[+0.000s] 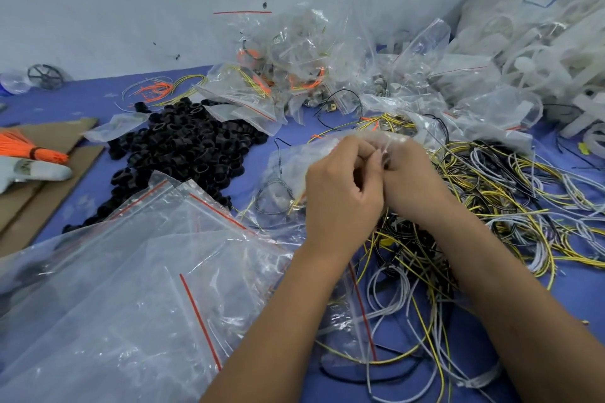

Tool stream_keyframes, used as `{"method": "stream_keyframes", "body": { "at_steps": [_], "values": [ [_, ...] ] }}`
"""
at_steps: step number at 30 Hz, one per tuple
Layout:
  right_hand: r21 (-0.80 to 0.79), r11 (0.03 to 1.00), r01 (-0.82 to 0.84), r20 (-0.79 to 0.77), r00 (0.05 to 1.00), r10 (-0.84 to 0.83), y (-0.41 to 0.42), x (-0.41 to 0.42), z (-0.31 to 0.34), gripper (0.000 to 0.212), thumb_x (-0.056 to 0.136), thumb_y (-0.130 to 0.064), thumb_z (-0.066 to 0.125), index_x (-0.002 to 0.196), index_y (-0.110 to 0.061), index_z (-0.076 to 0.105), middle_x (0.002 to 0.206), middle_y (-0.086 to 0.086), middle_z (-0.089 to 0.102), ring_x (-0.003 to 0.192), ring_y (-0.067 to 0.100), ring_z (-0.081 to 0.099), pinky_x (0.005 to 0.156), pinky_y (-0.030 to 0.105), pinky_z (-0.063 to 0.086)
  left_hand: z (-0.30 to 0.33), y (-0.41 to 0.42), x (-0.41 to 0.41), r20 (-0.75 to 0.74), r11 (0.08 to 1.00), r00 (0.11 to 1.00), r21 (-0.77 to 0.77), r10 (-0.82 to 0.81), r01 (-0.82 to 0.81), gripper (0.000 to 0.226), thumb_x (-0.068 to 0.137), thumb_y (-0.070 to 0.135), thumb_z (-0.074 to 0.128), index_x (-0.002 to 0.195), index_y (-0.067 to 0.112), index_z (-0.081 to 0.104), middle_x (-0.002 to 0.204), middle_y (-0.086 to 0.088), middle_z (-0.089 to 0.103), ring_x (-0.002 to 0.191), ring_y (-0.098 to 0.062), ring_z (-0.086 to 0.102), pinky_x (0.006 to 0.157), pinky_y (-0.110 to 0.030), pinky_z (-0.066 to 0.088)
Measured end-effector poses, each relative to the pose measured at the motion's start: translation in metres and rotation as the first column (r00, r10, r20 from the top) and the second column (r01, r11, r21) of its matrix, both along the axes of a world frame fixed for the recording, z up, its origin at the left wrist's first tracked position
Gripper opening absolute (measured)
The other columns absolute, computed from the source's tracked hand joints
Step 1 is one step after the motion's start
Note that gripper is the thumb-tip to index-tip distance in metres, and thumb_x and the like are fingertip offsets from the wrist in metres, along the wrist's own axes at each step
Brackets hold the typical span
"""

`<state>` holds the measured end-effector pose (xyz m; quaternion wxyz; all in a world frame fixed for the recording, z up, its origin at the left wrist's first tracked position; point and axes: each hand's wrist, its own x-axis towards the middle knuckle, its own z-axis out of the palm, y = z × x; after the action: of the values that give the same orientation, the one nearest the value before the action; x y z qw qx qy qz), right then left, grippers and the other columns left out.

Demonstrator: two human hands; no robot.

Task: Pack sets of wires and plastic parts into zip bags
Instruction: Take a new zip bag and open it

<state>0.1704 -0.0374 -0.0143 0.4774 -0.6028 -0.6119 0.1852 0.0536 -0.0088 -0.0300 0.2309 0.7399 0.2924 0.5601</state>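
Note:
My left hand (340,186) and my right hand (412,180) meet at the middle of the blue table, fingers curled, both pinching a small clear zip bag (294,157) that bulges out to the left with wires inside. A tangle of yellow, grey and black wires (497,206) lies under and to the right of my hands. A heap of black plastic rings (183,144) sits to the left. A stack of empty zip bags with red strips (131,271) lies at the near left.
A pile of filled zip bags (294,69) stands at the back centre against the wall. White plastic parts in large bags (540,52) fill the back right. An orange wire bundle (29,150) rests on cardboard (49,193) at the left. Loose orange wires (154,90) lie behind the rings.

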Motion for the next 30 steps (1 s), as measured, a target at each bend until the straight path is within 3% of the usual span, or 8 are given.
{"method": "stream_keyframes", "body": {
  "at_steps": [3,5,8,11,14,18,22,30],
  "values": [
    [0.054,0.992,0.112,0.351,0.928,-0.124,0.000,0.003,0.002,0.017,0.083,0.003,0.060,0.071,-0.007,0.068,0.068,0.008,0.065,0.065,0.029,0.065,0.060,0.042,0.053,-0.005,0.005,-0.001,0.088,0.996,0.996,-0.094,0.006,0.003,0.013,0.096,0.017,0.065,0.083,0.015,0.064,0.064,0.010,0.060,0.059,-0.011,0.058,0.057,-0.035,0.049],
    [-0.073,0.989,0.128,0.453,0.888,-0.081,0.001,0.001,0.000,0.026,0.077,0.005,0.064,0.059,-0.013,0.062,0.060,0.001,0.059,0.060,0.021,0.061,0.054,0.027,0.045,-0.006,0.006,-0.001,0.130,0.991,0.991,-0.135,0.013,0.005,0.012,0.095,0.019,0.064,0.083,0.017,0.064,0.066,0.008,0.061,0.061,-0.015,0.059,0.058,-0.038,0.050],
    [-0.285,0.950,-0.125,0.283,0.936,0.208,0.001,-0.004,-0.003,0.023,0.075,0.016,0.059,0.071,-0.006,0.066,0.066,0.011,0.067,0.066,0.017,0.067,0.055,0.030,0.051,-0.003,0.003,0.001,0.170,0.990,0.985,-0.139,0.014,0.010,0.012,0.095,0.019,0.063,0.083,0.019,0.064,0.066,0.006,0.062,0.060,-0.016,0.059,0.057,-0.038,0.050],
    [-0.255,0.935,-0.247,0.156,0.944,0.292,0.000,-0.008,0.002,0.021,0.078,0.020,0.052,0.087,0.004,0.063,0.078,0.013,0.069,0.076,0.016,0.062,0.063,0.035,0.054,0.002,0.004,-0.001,0.199,0.992,0.979,-0.125,0.035,-0.010,0.017,0.096,0.018,0.064,0.080,0.025,0.062,0.066,0.010,0.064,0.059,-0.012,0.061,0.057,-0.029,0.049],
    [-0.105,0.983,-0.152,0.275,0.945,0.175,-0.007,0.000,0.016,0.036,0.077,0.018,0.054,0.075,-0.018,0.060,0.068,-0.011,0.060,0.065,0.006,0.053,0.063,0.025,0.043,0.006,0.005,-0.002,0.179,0.989,0.983,-0.142,0.052,-0.026,0.021,0.097,0.016,0.065,0.078,0.027,0.060,0.066,0.008,0.062,0.057,-0.007,0.056,0.054,-0.028,0.046],
    [-0.045,0.997,-0.059,0.184,0.981,0.066,-0.035,0.034,0.045,0.021,0.087,0.006,0.070,0.093,-0.012,0.080,0.086,-0.007,0.077,0.086,0.007,0.072,0.078,0.022,0.055,0.012,0.005,0.002,0.149,0.983,0.989,-0.181,0.015,0.013,0.022,0.096,0.016,0.065,0.077,0.025,0.060,0.062,0.013,0.058,0.056,-0.002,0.051,0.054,-0.020,0.041],
    [-0.296,0.955,0.038,0.419,0.903,0.094,-0.073,0.091,0.066,0.014,0.084,-0.010,0.081,0.088,-0.024,0.079,0.079,-0.008,0.076,0.078,0.012,0.072,0.079,0.039,0.059,0.017,0.004,0.011,0.054,0.984,0.998,-0.175,-0.029,0.038,0.018,0.094,0.023,0.064,0.076,0.025,0.061,0.061,0.010,0.058,0.056,-0.003,0.051,0.055,-0.024,0.042],
    [-0.513,0.840,0.176,0.512,0.848,0.135,-0.109,0.124,0.041,0.029,0.072,-0.014,0.089,0.077,-0.036,0.070,0.074,-0.012,0.068,0.069,0.007,0.063,0.066,0.031,0.052,0.014,-0.006,0.040,-0.054,0.992,0.998,-0.121,-0.038,0.031,0.017,0.092,0.025,0.064,0.076,0.024,0.060,0.059,0.006,0.057,0.053,-0.008,0.051,0.053,-0.028,0.041]
  ]
}}
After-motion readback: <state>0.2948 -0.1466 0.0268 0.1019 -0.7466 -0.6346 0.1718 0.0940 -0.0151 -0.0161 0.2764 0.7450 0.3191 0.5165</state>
